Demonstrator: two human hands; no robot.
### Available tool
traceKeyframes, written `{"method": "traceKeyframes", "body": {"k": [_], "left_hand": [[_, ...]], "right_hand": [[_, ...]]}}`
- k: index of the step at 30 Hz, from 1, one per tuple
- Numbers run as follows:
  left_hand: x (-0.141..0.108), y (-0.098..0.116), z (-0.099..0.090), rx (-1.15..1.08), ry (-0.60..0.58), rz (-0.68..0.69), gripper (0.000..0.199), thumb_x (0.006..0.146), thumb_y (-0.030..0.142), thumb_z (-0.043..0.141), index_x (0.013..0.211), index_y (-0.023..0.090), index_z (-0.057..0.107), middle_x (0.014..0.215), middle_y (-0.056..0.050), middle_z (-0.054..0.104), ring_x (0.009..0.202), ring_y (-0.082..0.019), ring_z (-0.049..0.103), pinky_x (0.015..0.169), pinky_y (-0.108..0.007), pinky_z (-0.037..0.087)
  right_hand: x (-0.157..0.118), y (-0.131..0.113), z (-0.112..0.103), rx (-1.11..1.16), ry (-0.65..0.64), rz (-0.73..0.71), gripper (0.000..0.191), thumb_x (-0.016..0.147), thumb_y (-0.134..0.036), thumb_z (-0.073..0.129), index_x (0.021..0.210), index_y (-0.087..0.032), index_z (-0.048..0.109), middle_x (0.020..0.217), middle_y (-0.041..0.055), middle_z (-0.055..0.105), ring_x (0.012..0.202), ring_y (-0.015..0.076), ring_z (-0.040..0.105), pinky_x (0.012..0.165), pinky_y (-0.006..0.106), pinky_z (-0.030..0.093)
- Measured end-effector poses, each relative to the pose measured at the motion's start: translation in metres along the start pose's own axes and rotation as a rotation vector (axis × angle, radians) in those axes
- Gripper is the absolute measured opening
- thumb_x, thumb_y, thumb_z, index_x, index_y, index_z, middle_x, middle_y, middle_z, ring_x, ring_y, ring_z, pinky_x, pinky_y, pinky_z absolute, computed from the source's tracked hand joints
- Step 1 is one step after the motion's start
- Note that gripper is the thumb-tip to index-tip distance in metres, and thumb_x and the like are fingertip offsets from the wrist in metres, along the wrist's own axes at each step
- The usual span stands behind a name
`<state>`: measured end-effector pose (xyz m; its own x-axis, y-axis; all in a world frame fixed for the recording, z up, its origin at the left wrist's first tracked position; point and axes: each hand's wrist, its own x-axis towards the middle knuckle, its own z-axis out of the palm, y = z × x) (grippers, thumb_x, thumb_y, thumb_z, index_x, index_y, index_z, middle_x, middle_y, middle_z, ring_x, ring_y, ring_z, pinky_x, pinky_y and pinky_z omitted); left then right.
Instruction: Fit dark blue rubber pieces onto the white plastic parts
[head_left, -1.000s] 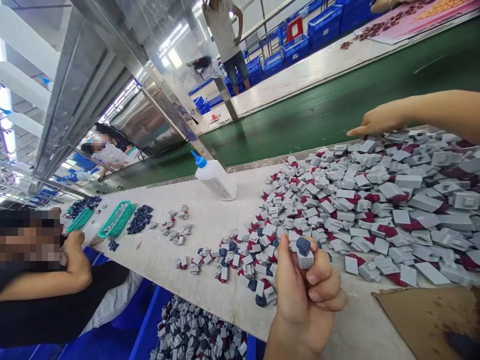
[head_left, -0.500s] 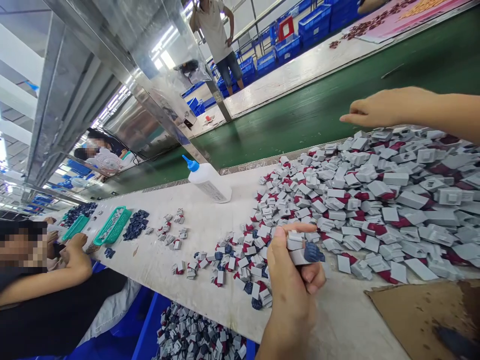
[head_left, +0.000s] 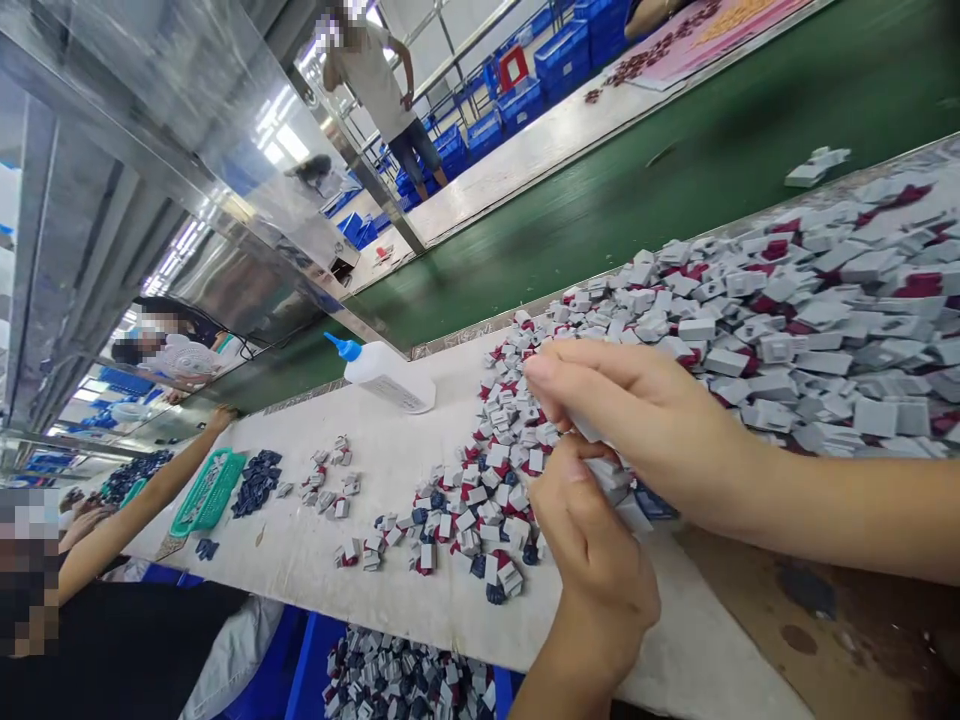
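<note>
My left hand (head_left: 600, 570) is closed around a grey plastic part (head_left: 611, 478) with a navy end, which shows below my right palm. Over it, my right hand (head_left: 652, 415) is closed too, its thumb and fingers pinched together at the tips of the left fingers. A grey edge shows beneath the right fingers, but what they grip is mostly hidden. Behind both hands spreads a large heap of grey and dark red plastic parts (head_left: 772, 350). Smaller parts, some with navy ends, lie scattered to the left of my hands.
A white bottle with a blue nozzle (head_left: 394, 378) stands by the green conveyor belt (head_left: 517, 250). Grey pieces (head_left: 817, 165) lie on the belt. Farther left are a green basket (head_left: 208, 492), navy parts (head_left: 257, 482) and a co-worker's arm (head_left: 142, 510). A blue bin (head_left: 300, 650) sits below the table edge.
My right hand has come from above the belt down to my left hand. Grey pieces now show on the belt. The view has shifted, and the co-worker's arm now reaches towards the belt.
</note>
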<state>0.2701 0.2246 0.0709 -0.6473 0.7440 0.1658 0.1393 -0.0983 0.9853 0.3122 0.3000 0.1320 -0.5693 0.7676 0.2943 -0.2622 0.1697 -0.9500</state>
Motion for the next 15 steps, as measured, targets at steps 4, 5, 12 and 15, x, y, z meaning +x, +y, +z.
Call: {"method": "traceKeyframes", "body": {"k": [4,5,12,15], "left_hand": [[-0.013,-0.016,0.003,0.007,0.175,0.066,0.058,0.093,0.068,0.037,0.081,0.021,0.068,0.082,-0.008,0.071,0.078,-0.021,0.065,0.069,-0.032,0.050],[-0.016,-0.019,0.003,0.031,0.212,0.080,0.059,0.092,0.069,0.038,0.084,0.020,0.069,0.084,-0.009,0.072,0.080,-0.022,0.066,0.072,-0.032,0.051],[-0.036,-0.020,-0.008,0.070,-0.001,0.152,0.056,0.099,0.058,0.032,0.083,0.020,0.069,0.074,-0.010,0.070,0.069,-0.020,0.064,0.067,-0.031,0.049],[-0.048,-0.013,-0.016,0.088,-0.080,0.069,0.044,0.100,0.047,0.038,0.087,0.021,0.071,0.080,-0.010,0.071,0.076,-0.021,0.065,0.072,-0.030,0.048]], "right_hand": [[-0.011,-0.002,-0.001,0.036,0.014,-0.017,0.040,0.091,-0.031,0.043,0.055,-0.021,0.027,0.054,-0.0030,0.028,0.050,0.0086,0.032,0.047,0.025,0.028],[-0.013,-0.002,0.000,0.037,0.023,-0.021,0.040,0.091,-0.031,0.043,0.055,-0.021,0.027,0.054,-0.0031,0.028,0.051,0.0086,0.031,0.047,0.025,0.028],[-0.033,0.009,0.006,-0.053,0.045,0.020,0.046,0.091,-0.040,0.046,0.054,-0.021,0.026,0.052,-0.0054,0.022,0.049,0.0073,0.021,0.045,0.024,0.022],[-0.042,0.013,0.013,-0.071,0.005,0.075,0.049,0.090,-0.049,0.046,0.055,-0.021,0.026,0.054,-0.0052,0.022,0.050,0.0078,0.023,0.046,0.024,0.023]]}}
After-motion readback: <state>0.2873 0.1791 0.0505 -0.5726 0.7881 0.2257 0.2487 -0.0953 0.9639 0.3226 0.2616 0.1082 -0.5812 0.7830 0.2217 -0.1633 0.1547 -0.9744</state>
